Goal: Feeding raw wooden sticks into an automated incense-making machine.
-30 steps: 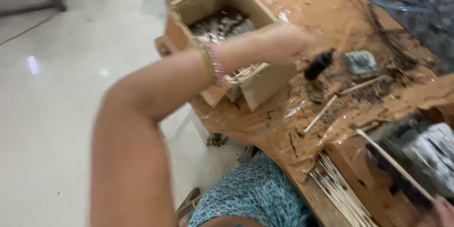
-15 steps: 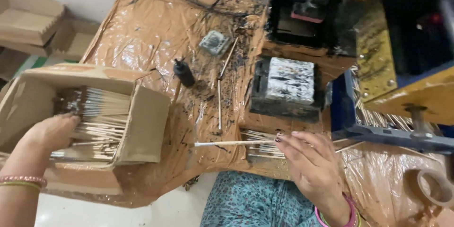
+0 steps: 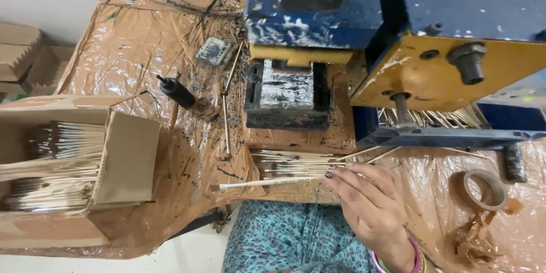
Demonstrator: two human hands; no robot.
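Observation:
My right hand is at the table's front edge, its fingertips pinched on a thin wooden stick with a whitish tip pointing left. Just above the hand lies a flat pile of similar sticks, in front of a paint-stained metal block set in the machine's bed. My left hand is out of view. At the far left an open cardboard box holds several stacked bundles of sticks.
A blue and yellow press machine overhangs the right half of the table, with more sticks under it. On the brown plastic cover lie a small black bottle, a grey pad and loose sticks. A tape roll sits at right.
My left hand, which was reaching into the cardboard box, has left the view. The view has swung right toward the machine. My right hand still holds the stick near the pile.

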